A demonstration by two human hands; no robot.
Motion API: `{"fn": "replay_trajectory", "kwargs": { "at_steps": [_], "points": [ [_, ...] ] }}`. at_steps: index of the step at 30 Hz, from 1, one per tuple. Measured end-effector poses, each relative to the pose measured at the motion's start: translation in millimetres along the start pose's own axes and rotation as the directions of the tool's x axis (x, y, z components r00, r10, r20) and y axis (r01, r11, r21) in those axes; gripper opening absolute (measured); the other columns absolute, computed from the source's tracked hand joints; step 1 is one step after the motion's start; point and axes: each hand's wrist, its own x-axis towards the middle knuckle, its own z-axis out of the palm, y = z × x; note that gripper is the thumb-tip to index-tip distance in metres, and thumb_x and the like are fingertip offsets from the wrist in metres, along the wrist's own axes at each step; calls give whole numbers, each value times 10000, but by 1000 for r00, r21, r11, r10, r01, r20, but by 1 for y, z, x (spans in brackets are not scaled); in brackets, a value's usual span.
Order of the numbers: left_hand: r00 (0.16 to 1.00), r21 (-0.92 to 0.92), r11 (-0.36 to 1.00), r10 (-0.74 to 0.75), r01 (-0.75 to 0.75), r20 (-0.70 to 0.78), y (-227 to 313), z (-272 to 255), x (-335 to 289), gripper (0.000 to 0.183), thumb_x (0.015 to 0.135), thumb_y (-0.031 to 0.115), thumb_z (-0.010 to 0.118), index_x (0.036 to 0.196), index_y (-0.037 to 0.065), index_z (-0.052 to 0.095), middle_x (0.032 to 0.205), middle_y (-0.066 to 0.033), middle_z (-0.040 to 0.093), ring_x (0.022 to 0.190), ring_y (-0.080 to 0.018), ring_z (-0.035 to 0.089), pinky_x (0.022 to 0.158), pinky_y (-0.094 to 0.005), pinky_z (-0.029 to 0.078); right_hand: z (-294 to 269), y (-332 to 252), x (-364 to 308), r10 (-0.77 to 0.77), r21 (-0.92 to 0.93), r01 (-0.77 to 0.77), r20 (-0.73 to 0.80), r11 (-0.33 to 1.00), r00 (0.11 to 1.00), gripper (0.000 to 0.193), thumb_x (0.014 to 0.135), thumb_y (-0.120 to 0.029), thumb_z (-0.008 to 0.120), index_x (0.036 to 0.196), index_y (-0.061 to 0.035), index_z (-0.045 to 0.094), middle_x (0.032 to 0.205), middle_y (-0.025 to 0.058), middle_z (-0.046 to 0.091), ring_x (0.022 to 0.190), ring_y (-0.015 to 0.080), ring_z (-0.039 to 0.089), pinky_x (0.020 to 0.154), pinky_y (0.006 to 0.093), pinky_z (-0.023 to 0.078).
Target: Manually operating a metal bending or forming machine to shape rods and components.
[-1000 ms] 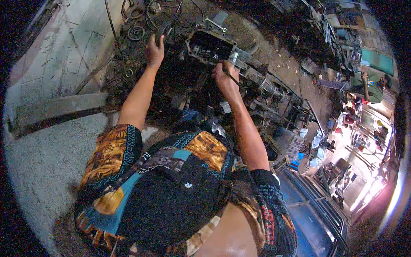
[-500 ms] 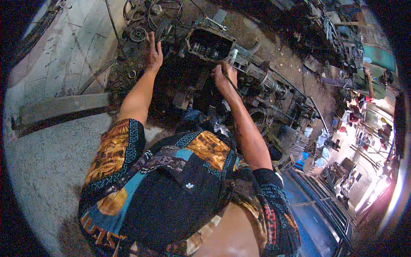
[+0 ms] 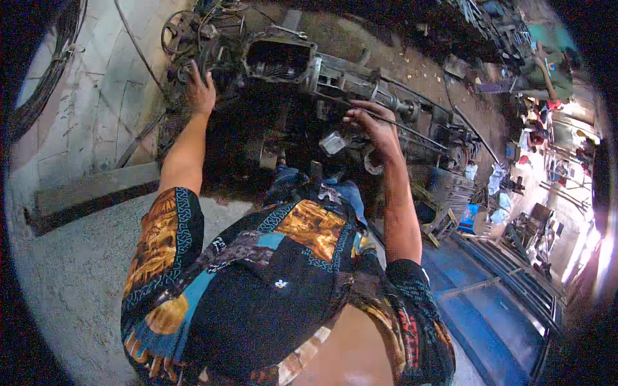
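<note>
My left hand (image 3: 201, 93) reaches to the wheels and pulleys at the machine's left end. Its fingers are stretched out and hold nothing visible; contact with the parts behind it is unclear. With fingers closed, my right hand (image 3: 376, 125) grips a thin dark rod (image 3: 415, 135) that slants down to the right across the front of the machine. Between the hands lies an open-topped metal gear housing (image 3: 280, 60), with dark gears inside. A long greasy shaft assembly (image 3: 351, 80) extends rightward from it.
An open-end spanner (image 3: 291, 31) lies behind the housing. Below the machine is a small shiny rectangular container (image 3: 332, 143). A grey beam (image 3: 96, 193) runs along the left floor, and a blue metal frame (image 3: 489, 315) lies at the lower right. Scrap metal and rods crowd the far right.
My right hand has moved right with the rod, away from the housing's corner and along the machine. The left hand stays outstretched by the wheels. The whole view has shifted somewhat.
</note>
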Motion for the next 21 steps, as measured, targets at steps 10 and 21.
{"fn": "replay_trajectory", "kwargs": {
  "at_steps": [10, 21],
  "points": [
    [979, 80, 997, 18, -2, -203, 47, 21, -70, 697, 906, 384, 426, 1396, -4, 117, 1448, -237, -72, 1301, -464, 136, 1014, -484, 300, -216, 113, -50, -673, -852, 316, -57, 418, 737, 312, 927, -290, 474, 910, -10, 609, 729, 74, 606, 616, 109, 566, 621, 247, 461],
    [995, 195, 980, -26, 45, -101, 217, 76, -293, 616, 902, 308, 456, 1332, -82, 248, 1391, -281, 214, 1298, -406, 202, 1062, -453, 198, -378, 289, -180, -201, -595, -51, -349, 802, 915, 313, 882, -276, 499, 909, 20, 597, 758, 133, 613, 668, 267, 586, 625, 353, 447]
  ]
}}
